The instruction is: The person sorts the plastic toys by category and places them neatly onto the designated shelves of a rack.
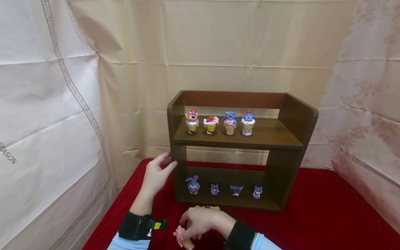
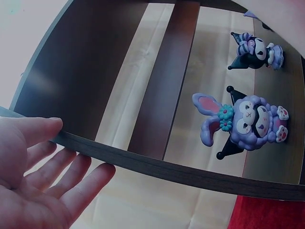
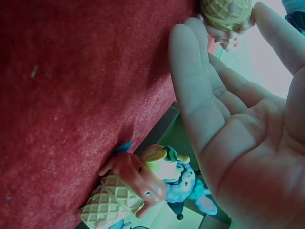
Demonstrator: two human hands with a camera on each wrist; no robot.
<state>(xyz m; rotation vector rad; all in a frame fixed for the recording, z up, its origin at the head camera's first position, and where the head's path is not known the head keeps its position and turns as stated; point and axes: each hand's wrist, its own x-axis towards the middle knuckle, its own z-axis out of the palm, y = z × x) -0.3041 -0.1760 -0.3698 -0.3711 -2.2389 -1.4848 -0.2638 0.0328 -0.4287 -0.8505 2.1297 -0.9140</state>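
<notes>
My right hand (image 1: 200, 220) is low at the front of the table, its thumb and fingers pinching a pink ice-cream-cone figurine (image 1: 179, 234). In the right wrist view its waffle cone (image 3: 228, 12) sits between thumb and fingertips. My left hand (image 1: 157, 173) touches the left side panel of a dark brown two-tier shelf (image 1: 237, 143), thumb at the front edge and straight fingers (image 2: 93, 183) on the outer side. Just beyond the right hand, partly hidden by it, lies another cone figurine (image 3: 138, 181) with an orange-red top.
Several cone figurines (image 1: 230, 123) stand in a row on the upper tier, toward the left. Several purple figurines (image 1: 214, 189) line the lower tier. Red cloth (image 1: 337, 205) covers the table, with cream fabric (image 1: 218, 41) hanging behind.
</notes>
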